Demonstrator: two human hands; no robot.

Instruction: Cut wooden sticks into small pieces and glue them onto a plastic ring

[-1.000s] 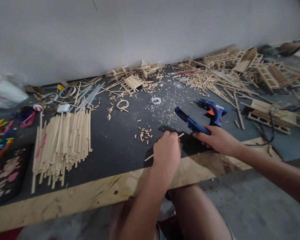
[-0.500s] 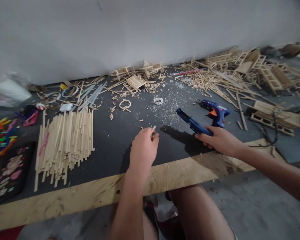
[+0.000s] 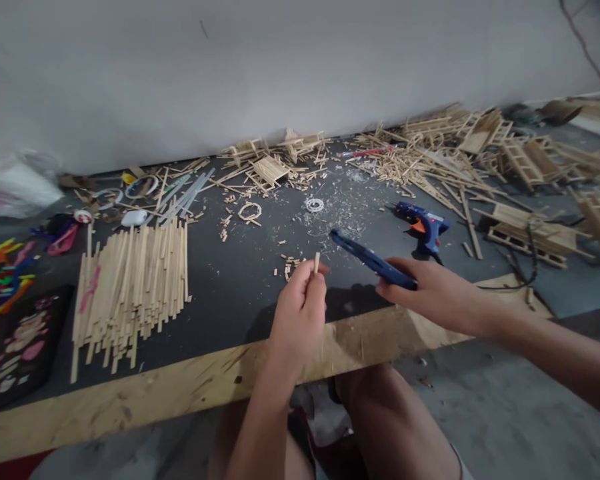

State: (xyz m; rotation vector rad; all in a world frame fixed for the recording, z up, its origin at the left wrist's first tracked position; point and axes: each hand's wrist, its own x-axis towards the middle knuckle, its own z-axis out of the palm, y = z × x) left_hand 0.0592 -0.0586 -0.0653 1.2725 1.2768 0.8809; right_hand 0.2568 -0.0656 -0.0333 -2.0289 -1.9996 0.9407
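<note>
Left grip [image 3: 300,301] holds a wooden stick [image 3: 317,261] jutting from its top

One head-worn view, facing forward and steeply down across a workbench.
I look out from the wearer's own head, so the left forearm [image 3: 260,427] enters from the bottom edge and the right forearm [image 3: 555,347] from the right. The left hand [image 3: 299,300] and right hand [image 3: 427,290] sit close to my lens, near mid-picture. Below them I see the bare knee [image 3: 390,407] and concrete floor [image 3: 525,393]; beyond, the black tabletop [image 3: 225,293] runs back to the pale wall [image 3: 280,73] across the top. The bench's plywood edge [image 3: 130,395] slants upward to the right in my view.
</note>
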